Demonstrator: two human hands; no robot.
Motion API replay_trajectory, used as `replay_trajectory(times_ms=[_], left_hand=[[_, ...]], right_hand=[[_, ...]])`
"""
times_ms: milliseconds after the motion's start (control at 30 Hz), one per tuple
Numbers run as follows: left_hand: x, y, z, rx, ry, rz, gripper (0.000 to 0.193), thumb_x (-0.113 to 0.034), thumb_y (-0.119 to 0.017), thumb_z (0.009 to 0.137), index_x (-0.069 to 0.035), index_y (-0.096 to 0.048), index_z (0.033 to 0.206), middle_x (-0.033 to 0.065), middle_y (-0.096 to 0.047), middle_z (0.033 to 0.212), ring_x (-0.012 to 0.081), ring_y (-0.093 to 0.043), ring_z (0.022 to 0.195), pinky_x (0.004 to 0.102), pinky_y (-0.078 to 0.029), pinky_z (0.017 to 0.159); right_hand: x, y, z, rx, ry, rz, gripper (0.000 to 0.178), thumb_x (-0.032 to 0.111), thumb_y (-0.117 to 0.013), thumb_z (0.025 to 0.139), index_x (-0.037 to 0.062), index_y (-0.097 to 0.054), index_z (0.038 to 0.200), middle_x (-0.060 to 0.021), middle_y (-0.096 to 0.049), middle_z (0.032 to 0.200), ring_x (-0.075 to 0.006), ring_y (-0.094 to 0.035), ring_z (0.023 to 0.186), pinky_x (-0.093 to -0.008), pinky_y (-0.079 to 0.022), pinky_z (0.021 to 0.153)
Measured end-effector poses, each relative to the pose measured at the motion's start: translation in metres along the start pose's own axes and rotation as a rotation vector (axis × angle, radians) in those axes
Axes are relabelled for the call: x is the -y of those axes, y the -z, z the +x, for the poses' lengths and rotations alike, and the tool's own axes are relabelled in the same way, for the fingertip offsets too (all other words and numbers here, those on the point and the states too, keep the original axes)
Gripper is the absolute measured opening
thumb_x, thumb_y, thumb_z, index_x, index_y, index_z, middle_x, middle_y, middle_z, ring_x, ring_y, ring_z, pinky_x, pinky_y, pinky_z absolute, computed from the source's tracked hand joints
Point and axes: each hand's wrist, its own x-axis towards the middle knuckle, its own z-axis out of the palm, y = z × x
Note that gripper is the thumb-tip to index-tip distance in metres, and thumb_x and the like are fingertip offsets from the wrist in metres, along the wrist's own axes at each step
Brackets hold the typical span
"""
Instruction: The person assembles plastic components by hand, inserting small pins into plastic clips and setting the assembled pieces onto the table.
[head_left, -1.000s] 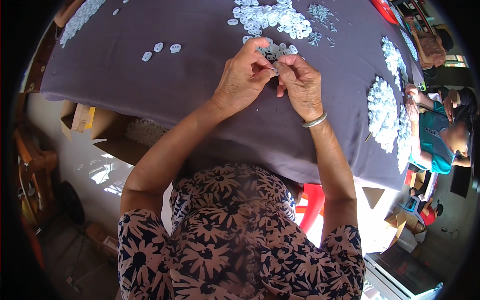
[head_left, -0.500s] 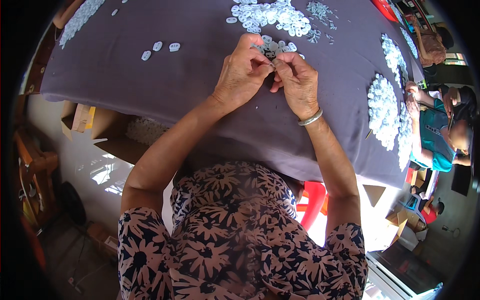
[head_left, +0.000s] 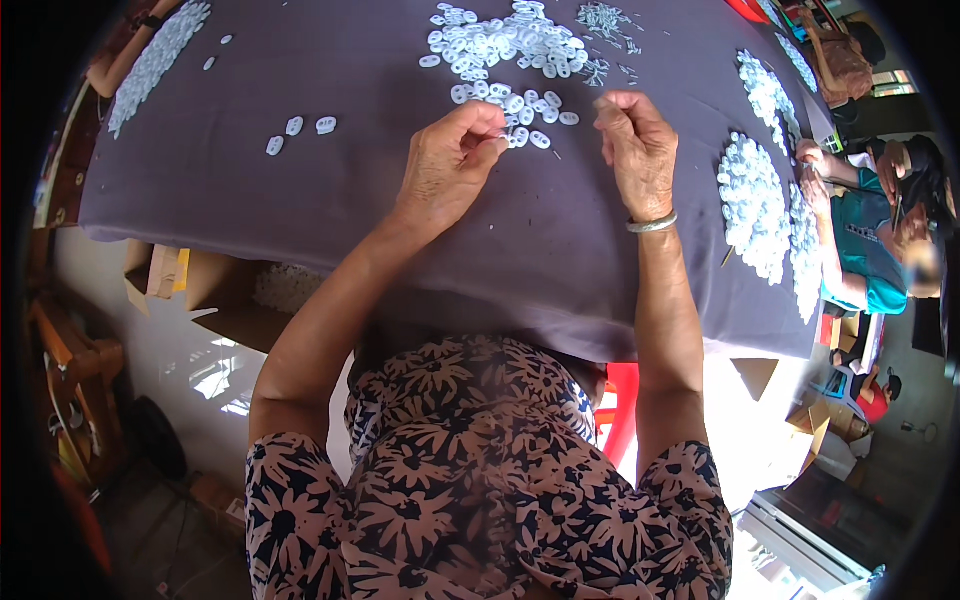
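Observation:
My left hand (head_left: 448, 168) is closed in a pinch, its thumb and forefinger together beside a small group of white oval plastic pieces with two holes each (head_left: 540, 139). Something thin and pale shows at those fingertips, too small to name. Apart from it, to the right, my right hand (head_left: 640, 150) is raised over the cloth with thumb and forefinger pressed together; what they hold, if anything, is hidden. Beyond both hands lies a larger heap of the same white pieces (head_left: 500, 42). Small grey metal pins (head_left: 602, 18) are scattered to the right of that heap.
A dark cloth (head_left: 330, 190) covers the table. Three loose white pieces (head_left: 294, 126) lie at left. More heaps stand at the far left (head_left: 160, 65) and the right (head_left: 752, 200). A co-worker in a teal top (head_left: 862, 240) works at the right edge. Below is a cardboard box (head_left: 225, 290).
My hands, which met at the fingertips, have come apart. The right hand has moved right and slightly up; the left has shifted left and down. The view has shifted a little.

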Motion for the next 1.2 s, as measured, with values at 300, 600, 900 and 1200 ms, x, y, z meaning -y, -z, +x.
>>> replay_trajectory(times_ms=[300,600,900,1200], left_hand=[[-0.006,0.000,0.000,-0.003,0.025,-0.029,0.015,0.005,-0.062,0.081,-0.001,-0.059,0.094,0.0023,-0.063,0.085,0.0068,-0.057,0.073,0.0217,-0.048,0.065],[-0.004,-0.001,-0.001,-0.020,0.026,-0.038,0.015,0.005,-0.062,0.080,-0.001,-0.058,0.094,0.0030,-0.063,0.085,0.0075,-0.058,0.074,0.0225,-0.049,0.067],[0.001,-0.002,0.000,-0.029,0.013,-0.023,0.016,0.004,-0.062,0.080,-0.002,-0.058,0.094,0.0045,-0.064,0.085,0.0097,-0.060,0.073,0.0238,-0.050,0.068],[-0.006,-0.001,0.000,-0.039,0.030,0.031,0.014,0.003,-0.062,0.082,-0.001,-0.059,0.095,0.0024,-0.063,0.088,0.0075,-0.058,0.077,0.0212,-0.049,0.069]], right_hand=[[-0.007,0.006,-0.002,0.269,0.094,-0.156,0.009,0.003,-0.068,0.082,0.0014,-0.065,0.090,0.0014,-0.062,0.082,-0.0060,-0.055,0.072,-0.0209,-0.045,0.067],[0.000,-0.015,-0.011,0.308,0.259,-0.441,0.021,0.000,-0.071,0.074,0.0010,-0.064,0.093,-0.0053,-0.059,0.083,-0.0140,-0.060,0.064,-0.0260,-0.049,0.060],[-0.002,-0.019,-0.010,0.320,0.366,-0.563,0.018,0.004,-0.071,0.075,0.0012,-0.063,0.091,-0.0073,-0.058,0.081,-0.0210,-0.060,0.063,-0.0307,-0.048,0.058],[0.003,-0.024,-0.009,0.358,0.391,-0.503,0.022,0.002,-0.068,0.077,0.0033,-0.062,0.098,-0.0082,-0.058,0.084,-0.0232,-0.059,0.068,-0.0321,-0.048,0.060]])
